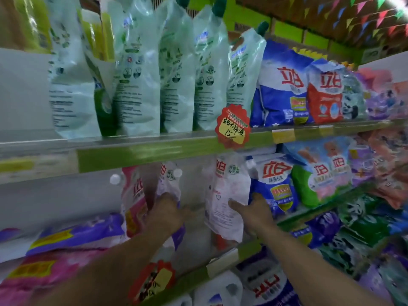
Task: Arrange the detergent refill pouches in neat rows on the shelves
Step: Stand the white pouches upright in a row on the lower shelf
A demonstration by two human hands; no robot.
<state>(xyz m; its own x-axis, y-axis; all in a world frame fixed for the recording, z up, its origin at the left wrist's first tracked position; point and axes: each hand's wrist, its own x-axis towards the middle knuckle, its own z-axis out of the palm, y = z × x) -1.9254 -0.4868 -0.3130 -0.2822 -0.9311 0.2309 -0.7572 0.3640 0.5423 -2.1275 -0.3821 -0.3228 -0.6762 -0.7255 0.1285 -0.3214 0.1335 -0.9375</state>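
Reaching into the middle shelf [145,154] of a green-edged shop rack, both bare arms extended. Left hand [169,209] pressed against a white soft-plastic refill pouch with purple lower edge and white screw cap [169,184], fingers lying forward and loosely apart, though motion blur leaves the grip uncertain. Right hand [251,209] around the right side of a second white refill pouch with red lettering [225,195], thumb laid across its front panel, remaining fingers hidden behind it. Both pouches upright on the middle shelf, a clear gap between them. Just left of the first, a pink-and-white capped pouch [134,199]; just right of the second, a blue-and-white powder bag [276,184]. On the shelf above, a row of pale green translucent spouted pouches [136,85] standing side by side. Clipped to that shelf's rail, a red starburst price tag with a yellow handwritten label [233,127].
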